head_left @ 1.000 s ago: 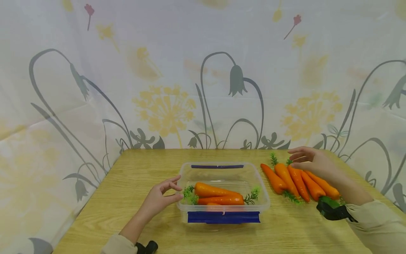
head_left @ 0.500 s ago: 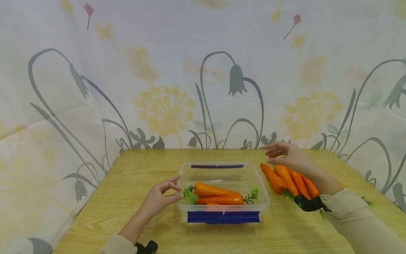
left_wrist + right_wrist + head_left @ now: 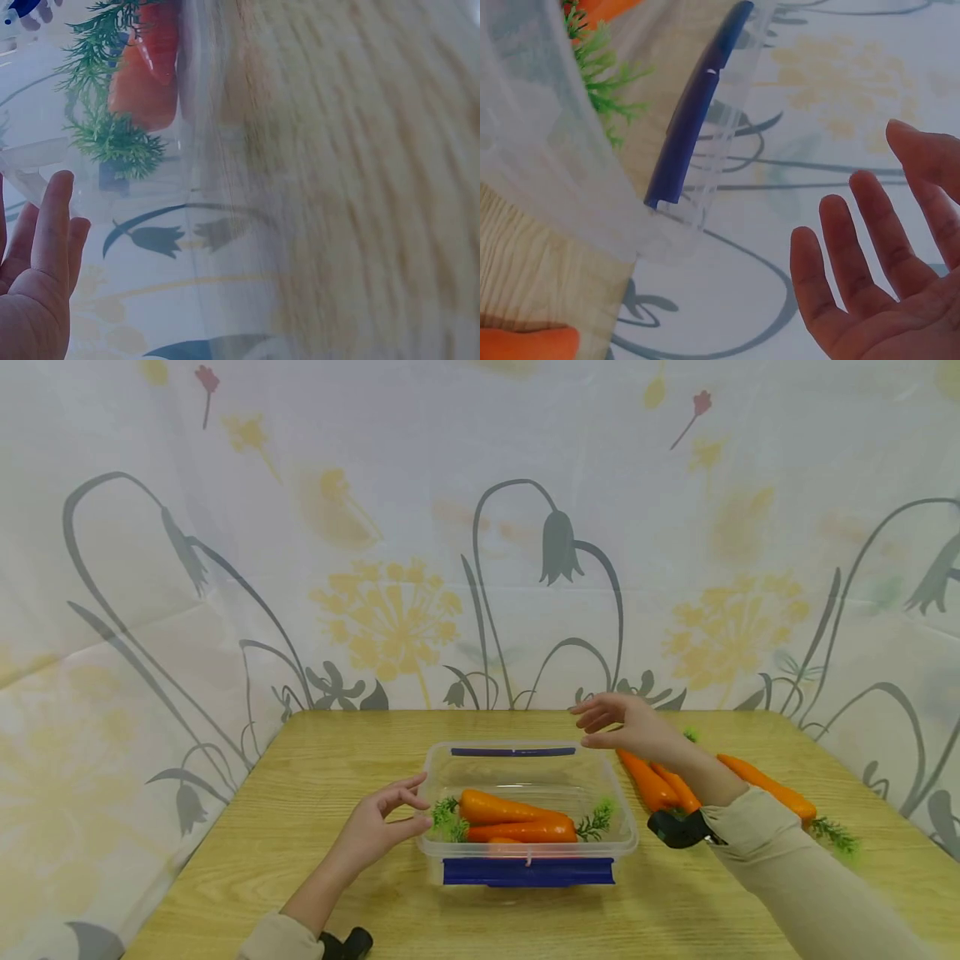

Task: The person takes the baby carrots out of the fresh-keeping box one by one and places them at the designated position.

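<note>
A clear plastic food container [image 3: 555, 768] with blue latches [image 3: 528, 872] stands uncovered on the table. Several orange carrots [image 3: 517, 833] with green feathery tops lie inside it. My left hand [image 3: 378, 822] is at the container's left rim, its fingers relaxed and the fingertips right at the wall. Over the back right corner hovers my right hand [image 3: 637, 731], holding nothing; in the right wrist view its loosely spread fingers [image 3: 840, 232] are beside the blue latch [image 3: 694, 127].
More carrots [image 3: 772, 792] lie on the wooden table [image 3: 322, 752] right of the container, partly hidden under my right forearm. A patterned flower cloth [image 3: 405, 527] hangs behind the table's back edge.
My right hand has moved left from above the loose carrots to the container's back right corner. The left hand, the container and the carrots inside stay in place.
</note>
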Demonstrator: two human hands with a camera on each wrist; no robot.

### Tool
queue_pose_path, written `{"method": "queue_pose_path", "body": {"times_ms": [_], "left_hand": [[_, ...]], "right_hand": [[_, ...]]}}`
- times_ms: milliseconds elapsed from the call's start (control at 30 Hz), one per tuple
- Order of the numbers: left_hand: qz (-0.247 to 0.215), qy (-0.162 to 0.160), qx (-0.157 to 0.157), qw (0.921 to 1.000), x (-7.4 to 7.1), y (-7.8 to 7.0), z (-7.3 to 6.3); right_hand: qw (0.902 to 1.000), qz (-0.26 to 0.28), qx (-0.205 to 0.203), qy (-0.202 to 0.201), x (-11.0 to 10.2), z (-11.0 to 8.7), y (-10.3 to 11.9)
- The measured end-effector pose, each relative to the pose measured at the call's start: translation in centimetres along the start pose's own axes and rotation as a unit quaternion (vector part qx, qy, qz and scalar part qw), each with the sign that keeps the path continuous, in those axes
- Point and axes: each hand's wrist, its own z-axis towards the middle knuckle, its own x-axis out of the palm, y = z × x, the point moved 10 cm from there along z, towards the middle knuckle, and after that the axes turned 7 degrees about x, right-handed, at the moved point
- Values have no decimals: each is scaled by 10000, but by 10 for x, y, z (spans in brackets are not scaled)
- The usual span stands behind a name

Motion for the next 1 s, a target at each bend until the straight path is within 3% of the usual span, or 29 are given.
{"method": "queue_pose_path", "body": {"times_ms": [167,333,667,867,1000], "left_hand": [[62,-27,-38,10000,-1,1,-1],[64,3,-64,10000,0,3,-1],[46,-24,4,10000,-1,0,0],[39,-12,-35,10000,0,1,0],[36,-15,-39,10000,0,1,0]], "right_hand": [[9978,56,-300,581,23,13,7],[9891,78,-471,1391,51,22,12],[9628,-236,-205,2683,109,36,14],[9401,-403,305,3370,150,41,-2],[9282,-443,535,3655,166,42,-11]]}}
